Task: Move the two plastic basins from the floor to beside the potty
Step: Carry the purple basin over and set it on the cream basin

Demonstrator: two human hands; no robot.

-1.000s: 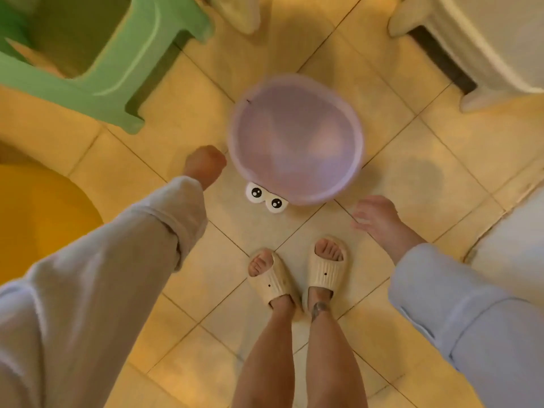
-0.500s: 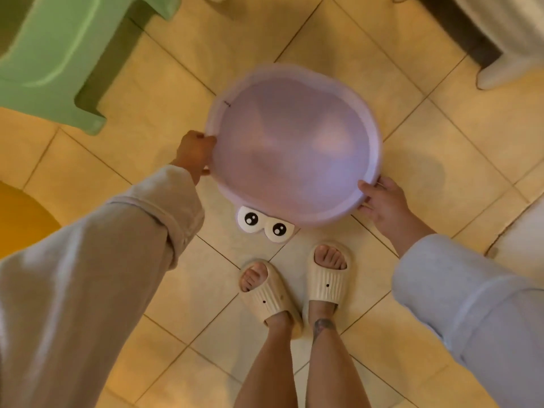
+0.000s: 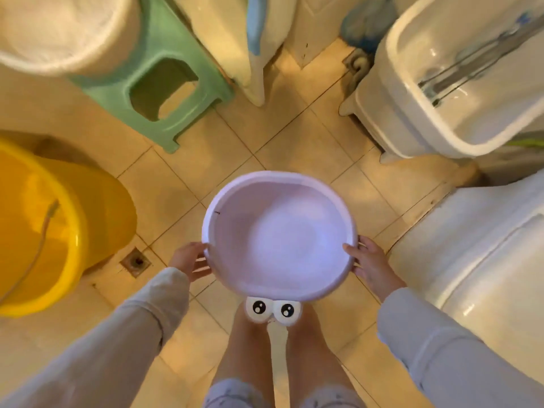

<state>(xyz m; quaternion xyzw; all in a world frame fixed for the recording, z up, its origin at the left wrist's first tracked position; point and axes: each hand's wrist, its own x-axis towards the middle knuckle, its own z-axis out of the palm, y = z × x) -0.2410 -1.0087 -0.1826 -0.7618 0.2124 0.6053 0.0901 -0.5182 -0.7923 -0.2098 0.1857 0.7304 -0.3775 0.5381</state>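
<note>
basin (image 3: pixel 279 240) lifted off floor (cartoon eyes on rim) | left hand (image 3: pixel 190 260), right hand (image 3: pixel 369 265) fingers holding rim | no readable writing

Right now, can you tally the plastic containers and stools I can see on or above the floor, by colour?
Purple basin, held by left hand and right hand: 1
Yellow bucket: 1
Green stool: 1
White tub: 1
Total: 4
</note>
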